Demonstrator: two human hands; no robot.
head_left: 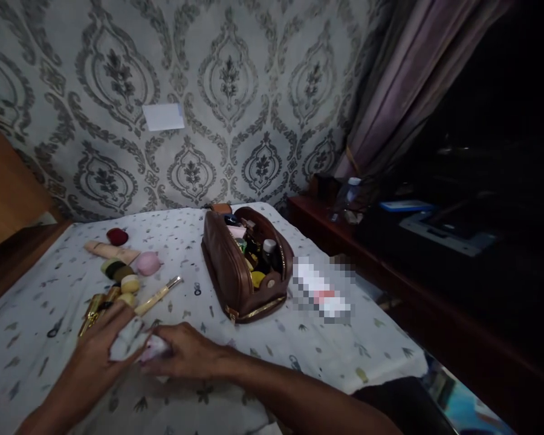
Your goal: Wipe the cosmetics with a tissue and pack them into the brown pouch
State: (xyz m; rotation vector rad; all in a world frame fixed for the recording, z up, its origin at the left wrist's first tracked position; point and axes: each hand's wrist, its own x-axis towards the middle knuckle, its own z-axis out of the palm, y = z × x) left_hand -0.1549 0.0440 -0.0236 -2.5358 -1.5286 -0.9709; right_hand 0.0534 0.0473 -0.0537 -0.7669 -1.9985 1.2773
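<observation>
My left hand [100, 347] is closed around a small whitish item [126, 339] with grey marks, too blurred to name. Close beside it, my right hand [190, 350] grips a small pinkish-white item [155, 348]; whether the two pieces join, I cannot tell. Just beyond my left hand lie gold tubes [94, 307], pale yellow round pieces [129, 283] and a slim gold-coloured tube [161, 295] with a clear end. Farther back are a pink rounded sponge [148, 263], a beige tube [111, 251] and a dark red rounded piece [117, 236].
An unzipped brown cosmetic bag [224, 266] filled with small items stands mid-table, with a pixelated white object [320, 290] to its right. A patterned white cloth [181, 241] covers the table. Dark wooden furniture [308, 211] borders the right side; a patterned wall [226, 121] stands behind.
</observation>
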